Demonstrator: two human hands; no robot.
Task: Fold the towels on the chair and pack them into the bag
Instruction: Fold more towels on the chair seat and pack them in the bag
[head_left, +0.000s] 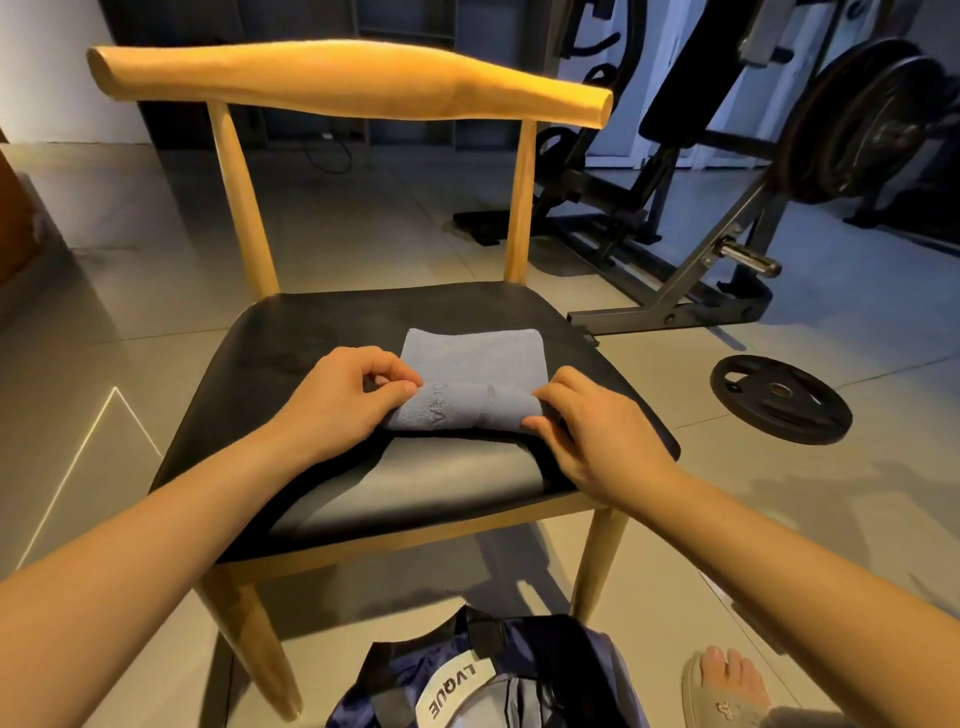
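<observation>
left hand, right hand, each grip pinching the folded towel on chair, bag below, weight plate beside

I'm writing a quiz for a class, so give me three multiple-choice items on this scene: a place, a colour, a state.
1. Where is the bag? A on the chair seat; B on the floor before the chair; C hung on the backrest.
2. The towel is: A red; B white; C blue-grey.
3. The left hand and right hand: A both pinch the towel; B both hang free; C both hold the bag.
Key: B, it lies by the chair's front legs; C, its cloth is blue-grey; A, each grips its near edge.
</observation>
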